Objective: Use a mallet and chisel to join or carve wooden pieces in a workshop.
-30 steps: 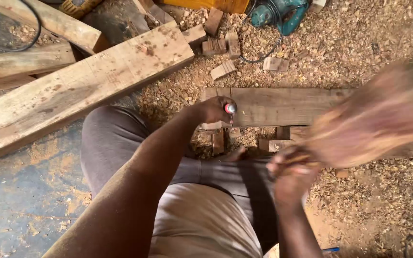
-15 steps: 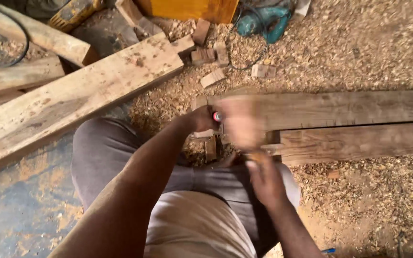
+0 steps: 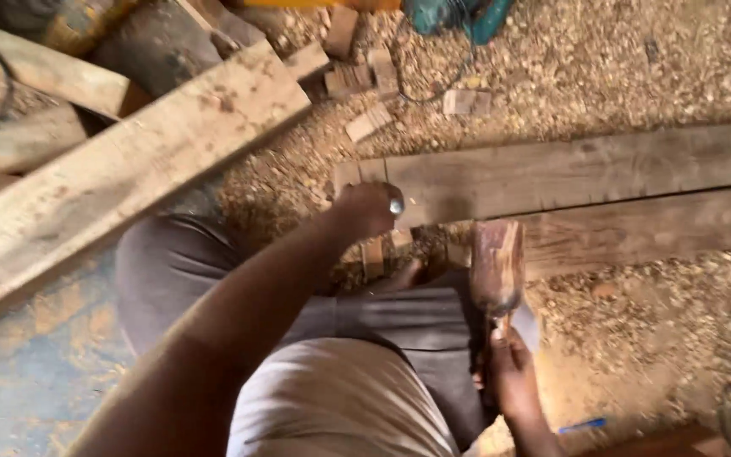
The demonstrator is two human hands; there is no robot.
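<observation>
Chiselling at the near end of a plank (image 3: 577,173) lying on sawdust. The left hand (image 3: 367,209) closes round a chisel (image 3: 396,206), only its metal tip showing between the fingers. The right hand (image 3: 511,372) grips the handle of a wooden mallet (image 3: 496,264), its head just right of the chisel. Sound practice: hold the chisel steady and strike squarely.

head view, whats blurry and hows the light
Head view: the wooden mallet in the right hand is motion-smeared; the left hand on the plank is softly blurred; daylight is even and shadowless, with a small glint at the left hand.
</observation>
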